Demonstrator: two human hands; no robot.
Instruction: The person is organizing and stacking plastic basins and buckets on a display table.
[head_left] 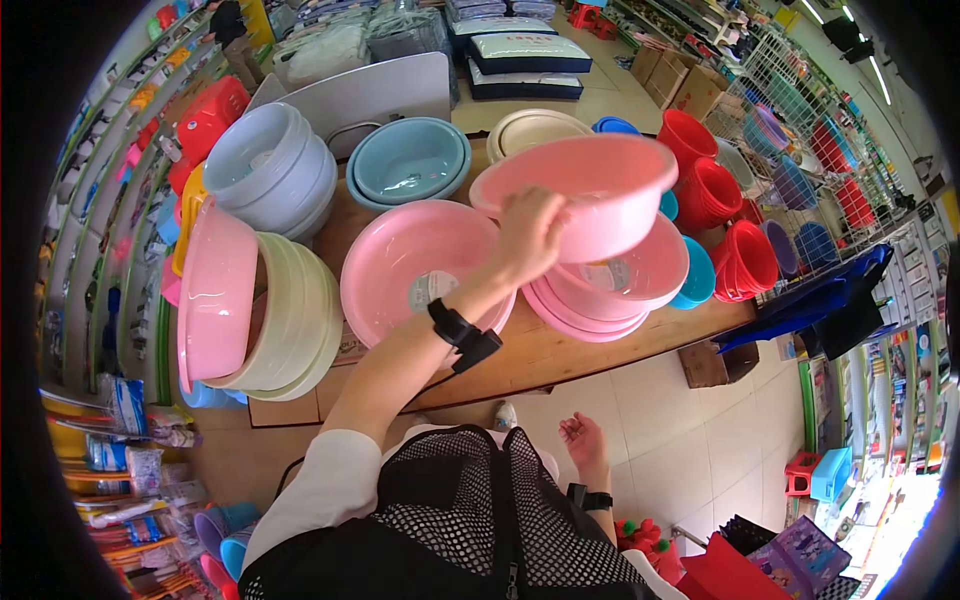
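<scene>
Shop aisles crowded with plastic housewares are stretching away on every side, and a wooden display table (560, 355) is standing in the middle over a pale tiled floor (680, 430). The person, seen from above in a white sleeve and a black mesh top, is reaching the left hand (530, 235) up and forward. Its fingers are curling over the near rim of a pink basin (590, 190) and clamping it. That basin is hanging in the air, tilted, just above a stack of pink basins (610, 290) that is sitting on the right part of the table. A black wristband (462, 335) is wrapping the left wrist. Just beside the arm, a large pink basin (410, 260) is leaning with its hollow facing the camera (a round label is showing inside it). The right hand (585, 440) is hanging low by the person's side, well apart from the table, with the palm up and the fingers loosely curled around nothing. Behind, blue-green basins (410, 160) and a stack of pale grey basins (270, 165) are resting on the table. A cream stack (295, 320) is lying on its side at the left, and red buckets (720, 200) are clustering at the right edge.
</scene>
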